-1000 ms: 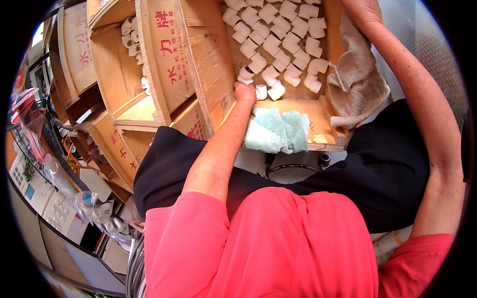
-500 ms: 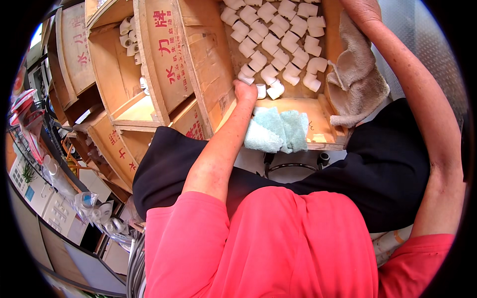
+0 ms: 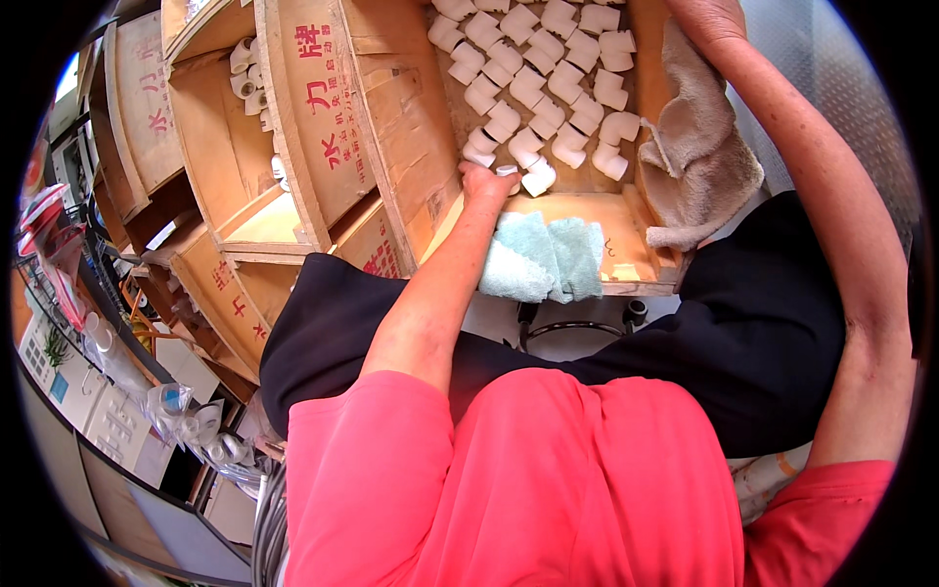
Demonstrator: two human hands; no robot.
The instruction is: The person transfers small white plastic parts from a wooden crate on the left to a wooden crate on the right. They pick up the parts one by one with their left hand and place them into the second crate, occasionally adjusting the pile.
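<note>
White plastic pipe elbows (image 3: 564, 81) lie in staggered rows inside a wooden box (image 3: 396, 108) in front of me. At the near left corner of the rows, my left hand (image 3: 485, 184) is closed around one pipe elbow (image 3: 506, 170), mostly covered by the fingers. Just right of it lies another loose elbow (image 3: 538, 178), apart from the hand. My right hand (image 3: 712, 22) reaches to the box's far right side at the top edge of the picture. Its fingers are out of sight.
A pale green cloth (image 3: 544, 256) hangs over the box's near edge, and a beige towel (image 3: 696, 147) drapes its right wall. Open wooden bins (image 3: 235, 147) stand to the left, some holding white fittings. Bagged goods (image 3: 201, 426) hang at the lower left.
My left hand has closed over the loose elbow that stood beside its fingers. The right hand stays at the far right side of the box.
</note>
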